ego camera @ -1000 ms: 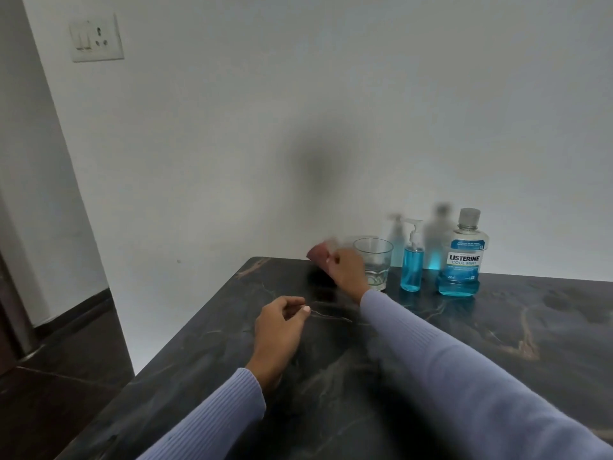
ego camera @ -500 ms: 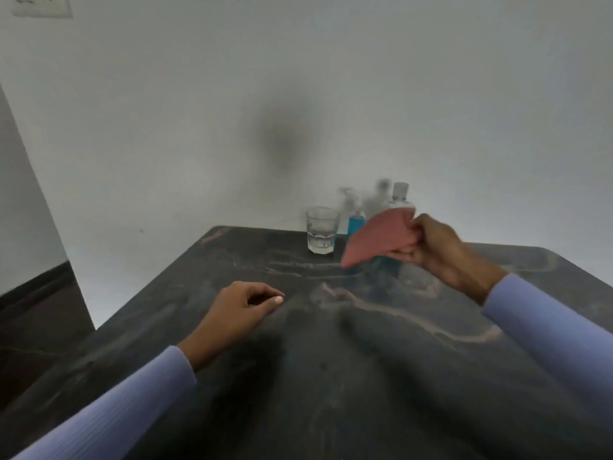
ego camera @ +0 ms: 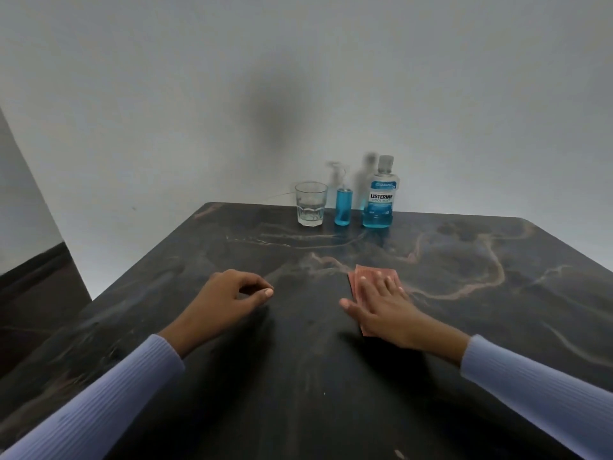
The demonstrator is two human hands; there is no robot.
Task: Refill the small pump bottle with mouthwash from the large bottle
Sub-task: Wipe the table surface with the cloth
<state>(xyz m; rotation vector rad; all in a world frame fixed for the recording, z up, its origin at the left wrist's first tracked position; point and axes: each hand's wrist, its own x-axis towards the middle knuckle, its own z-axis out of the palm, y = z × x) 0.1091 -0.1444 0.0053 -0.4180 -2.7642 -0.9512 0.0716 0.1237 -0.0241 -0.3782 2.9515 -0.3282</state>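
Ribbed lilac-blue sleeves (ego camera: 99,403) — snug cuffs, bare hands.

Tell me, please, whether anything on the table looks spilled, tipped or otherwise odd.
Nothing stands out. The glass, small pump bottle and large bottle stand upright by the wall, with no visible spill. The right hand presses a reddish cloth flat on the table.

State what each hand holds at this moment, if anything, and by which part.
Neither hand grips anything. The right hand lies flat, fingers straight, pressing on the folded reddish-pink cloth on the dark marble table. The left hand is loosely curled and holds nothing.
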